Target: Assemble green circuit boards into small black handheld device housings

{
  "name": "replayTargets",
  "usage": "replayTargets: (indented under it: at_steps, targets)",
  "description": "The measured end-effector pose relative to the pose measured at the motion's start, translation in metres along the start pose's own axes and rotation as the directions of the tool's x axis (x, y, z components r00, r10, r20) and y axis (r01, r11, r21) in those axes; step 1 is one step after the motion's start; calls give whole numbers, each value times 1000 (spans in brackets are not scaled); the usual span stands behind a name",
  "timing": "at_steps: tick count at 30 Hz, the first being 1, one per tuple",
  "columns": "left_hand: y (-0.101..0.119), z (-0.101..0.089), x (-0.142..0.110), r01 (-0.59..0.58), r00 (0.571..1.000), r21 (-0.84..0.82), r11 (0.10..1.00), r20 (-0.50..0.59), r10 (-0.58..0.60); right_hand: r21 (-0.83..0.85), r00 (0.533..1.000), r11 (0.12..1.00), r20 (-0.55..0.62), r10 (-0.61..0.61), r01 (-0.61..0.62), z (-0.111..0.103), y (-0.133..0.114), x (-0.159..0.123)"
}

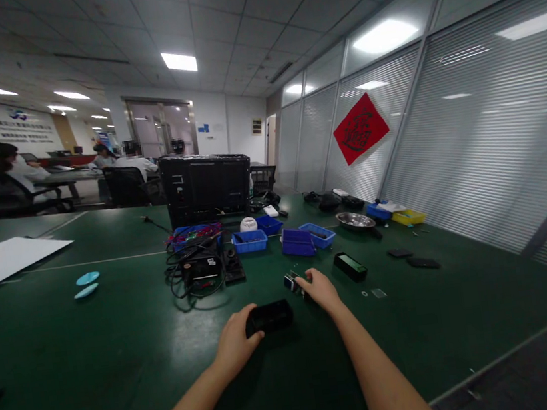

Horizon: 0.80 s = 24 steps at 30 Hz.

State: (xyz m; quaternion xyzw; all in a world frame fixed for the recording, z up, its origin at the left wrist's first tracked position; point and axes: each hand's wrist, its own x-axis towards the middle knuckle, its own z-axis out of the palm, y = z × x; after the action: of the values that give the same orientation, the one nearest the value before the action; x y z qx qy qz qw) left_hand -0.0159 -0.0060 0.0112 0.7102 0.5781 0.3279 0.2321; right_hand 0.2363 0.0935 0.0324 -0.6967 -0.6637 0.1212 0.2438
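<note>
My left hand (238, 337) grips the left end of a black, open, box-shaped housing (274, 316) low over the green table. Thumb and fingers lie on either side of it. Just beyond, my right hand (319, 288) is closed on a small black-and-silver part (291, 282); its exact kind is too small to tell. A second black box (350, 267) with a greenish panel inside lies to the right of that hand. Near it are a small white ring (364, 294) and a clear flat piece (378, 293).
Behind my hands stand blue bins (250, 241), a dark blue bin (298, 242) and a metal bowl (355, 221). Tangled cables and a black device (202, 268) lie left of centre, before a large black monitor (208, 187). Flat black pieces (423, 262) lie right.
</note>
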Motion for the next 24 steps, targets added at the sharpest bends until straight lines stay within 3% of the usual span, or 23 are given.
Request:
replayTargets:
  at_steps: [3,6,10,14,19,24]
  targets:
    - [1,-1,0,1,1000,-15,1000,9,0,-39,999,999,39,-16,17,0,2,1]
    - [2,-2,0,-6,1000,-26,1000,22,7,-24,998,997,6,-68,68,2,-3,-2]
    - [3,-2,0,-12,999,-12,1000,45,12,-24,972,973,-41,-230,230,2,-13,-9]
    - [3,-2,0,-10,999,9,1000,44,10,-21,942,942,19,-335,335,-2,-19,-15]
    - [2,-2,0,-18,999,42,999,48,16,70,935,942,113,-335,329,-9,-18,-16]
    - [1,-1,0,2,999,52,999,42,-4,4,943,957,174,-285,289,-19,-12,-12]
